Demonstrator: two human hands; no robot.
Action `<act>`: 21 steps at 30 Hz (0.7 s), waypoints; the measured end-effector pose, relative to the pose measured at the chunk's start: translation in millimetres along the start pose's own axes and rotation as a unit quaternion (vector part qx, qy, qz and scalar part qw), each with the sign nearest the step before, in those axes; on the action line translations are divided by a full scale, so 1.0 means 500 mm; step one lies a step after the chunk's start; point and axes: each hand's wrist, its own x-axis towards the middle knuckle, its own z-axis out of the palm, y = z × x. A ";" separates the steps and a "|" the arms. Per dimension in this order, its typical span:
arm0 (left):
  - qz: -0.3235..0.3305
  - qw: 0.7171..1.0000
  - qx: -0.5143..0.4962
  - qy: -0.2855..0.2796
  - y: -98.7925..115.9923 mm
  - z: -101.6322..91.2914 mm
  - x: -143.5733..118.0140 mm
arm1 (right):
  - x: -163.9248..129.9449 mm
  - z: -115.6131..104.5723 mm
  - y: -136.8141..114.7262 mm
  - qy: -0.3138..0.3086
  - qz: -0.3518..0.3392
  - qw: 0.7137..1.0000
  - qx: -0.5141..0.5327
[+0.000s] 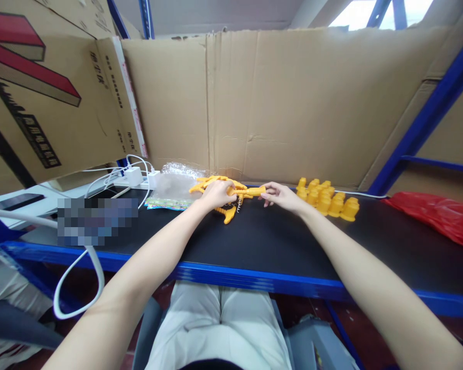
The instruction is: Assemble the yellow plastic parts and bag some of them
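Between my two hands, above the black tabletop, runs a yellow plastic piece point(250, 191) with a rod-like shape. My left hand point(217, 194) is closed around its left end. My right hand point(280, 197) pinches the right end with the fingertips. More yellow plastic parts point(229, 214), curved and handle-like, lie under and behind my left hand. A small metal spring or coil point(239, 203) shows just below the held piece. To the right of my right hand stand several yellow cup-shaped parts point(324, 199) in rows.
Clear plastic bags point(173, 187) with a coloured edge lie left of the parts. A white power strip with chargers point(133, 176), cables and a blurred-out device point(98, 221) occupy the left side. A red plastic bag point(435, 216) lies right. Cardboard point(293, 108) walls the back; a blue rail point(254, 275) edges the front.
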 end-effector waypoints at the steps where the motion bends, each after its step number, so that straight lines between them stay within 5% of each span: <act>1: 0.002 1.000 -0.003 -0.001 0.000 -0.001 0.000 | 0.000 0.000 0.000 0.000 -0.001 1.000 -0.002; 21: 0.026 0.999 -0.021 0.008 0.000 -0.001 -0.002 | -0.009 0.005 -0.016 0.003 0.013 1.000 -0.015</act>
